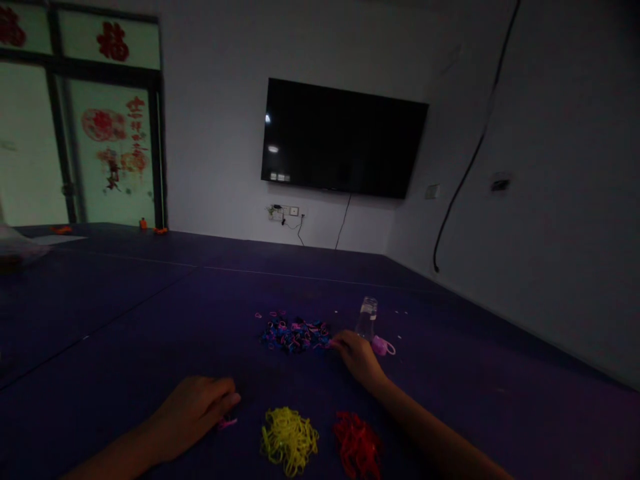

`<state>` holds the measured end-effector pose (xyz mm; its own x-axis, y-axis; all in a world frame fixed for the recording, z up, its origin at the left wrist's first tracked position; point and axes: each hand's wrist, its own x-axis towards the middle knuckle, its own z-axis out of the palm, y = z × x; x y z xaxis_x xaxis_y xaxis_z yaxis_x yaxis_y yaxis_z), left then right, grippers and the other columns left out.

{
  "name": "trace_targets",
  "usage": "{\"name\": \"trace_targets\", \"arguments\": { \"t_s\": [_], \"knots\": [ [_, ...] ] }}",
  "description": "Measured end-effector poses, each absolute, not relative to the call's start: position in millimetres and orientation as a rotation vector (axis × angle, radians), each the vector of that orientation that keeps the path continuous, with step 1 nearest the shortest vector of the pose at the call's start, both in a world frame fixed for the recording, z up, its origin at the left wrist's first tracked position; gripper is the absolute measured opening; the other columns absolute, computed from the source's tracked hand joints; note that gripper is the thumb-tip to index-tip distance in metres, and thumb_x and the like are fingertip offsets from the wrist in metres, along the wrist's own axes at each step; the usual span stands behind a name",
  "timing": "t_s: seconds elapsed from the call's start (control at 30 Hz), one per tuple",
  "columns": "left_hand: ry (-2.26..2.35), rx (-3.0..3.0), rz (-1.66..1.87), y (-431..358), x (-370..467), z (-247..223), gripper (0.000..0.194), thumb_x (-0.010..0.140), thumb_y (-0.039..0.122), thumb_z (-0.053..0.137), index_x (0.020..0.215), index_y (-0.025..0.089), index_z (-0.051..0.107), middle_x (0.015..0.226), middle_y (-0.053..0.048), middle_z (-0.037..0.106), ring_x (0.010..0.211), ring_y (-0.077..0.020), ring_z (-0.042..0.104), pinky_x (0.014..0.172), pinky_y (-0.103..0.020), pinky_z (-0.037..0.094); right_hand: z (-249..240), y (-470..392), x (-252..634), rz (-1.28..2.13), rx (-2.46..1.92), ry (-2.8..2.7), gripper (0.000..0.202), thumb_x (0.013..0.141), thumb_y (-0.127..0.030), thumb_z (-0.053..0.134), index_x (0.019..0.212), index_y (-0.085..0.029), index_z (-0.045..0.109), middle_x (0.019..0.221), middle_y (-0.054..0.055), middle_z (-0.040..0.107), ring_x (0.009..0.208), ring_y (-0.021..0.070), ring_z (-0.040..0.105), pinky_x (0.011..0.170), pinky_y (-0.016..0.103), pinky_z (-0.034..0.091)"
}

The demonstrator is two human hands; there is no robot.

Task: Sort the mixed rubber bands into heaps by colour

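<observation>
My right hand (357,357) reaches to the right edge of a mixed pile of small rubber bands (295,335), blue, dark and pink. Its fingertips are pinched together at a pink rubber band (331,343). My left hand (193,413) rests low at the left with fingers curled and thumb pressed in; anything between them is hidden. A few pink rubber bands (227,423) lie just beneath its fingertips. Between my forearms sit a heap of yellow rubber bands (289,440) and a heap of red rubber bands (357,443).
A clear plastic bottle (367,319) stands behind my right hand, with a pink ring-shaped piece (383,345) beside it. Small white scraps dot the purple table (225,313). A clear plastic bag (20,247) lies at far left. A television (345,140) hangs on the wall.
</observation>
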<state>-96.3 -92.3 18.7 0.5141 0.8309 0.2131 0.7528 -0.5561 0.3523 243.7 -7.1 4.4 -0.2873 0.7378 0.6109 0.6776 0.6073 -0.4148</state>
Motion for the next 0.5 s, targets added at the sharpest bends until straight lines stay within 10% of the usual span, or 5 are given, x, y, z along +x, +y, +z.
{"name": "trace_targets", "arguments": {
  "t_s": [0.5],
  "knots": [
    [1.619,2.103,1.068,-82,-101,27,0.055,0.086,0.058,0.024,0.054,0.019,0.047,0.049,0.002,0.046,0.050,-0.0144,0.047,0.047,-0.023,0.030,52,-75,87,0.373,-0.743,-2.555,0.004,0.077,-0.014,0.063,0.075,-0.015,0.067,0.073,0.002,0.065,0.068,0.0115,0.059,0.062,0.020,0.041]
  ]
}}
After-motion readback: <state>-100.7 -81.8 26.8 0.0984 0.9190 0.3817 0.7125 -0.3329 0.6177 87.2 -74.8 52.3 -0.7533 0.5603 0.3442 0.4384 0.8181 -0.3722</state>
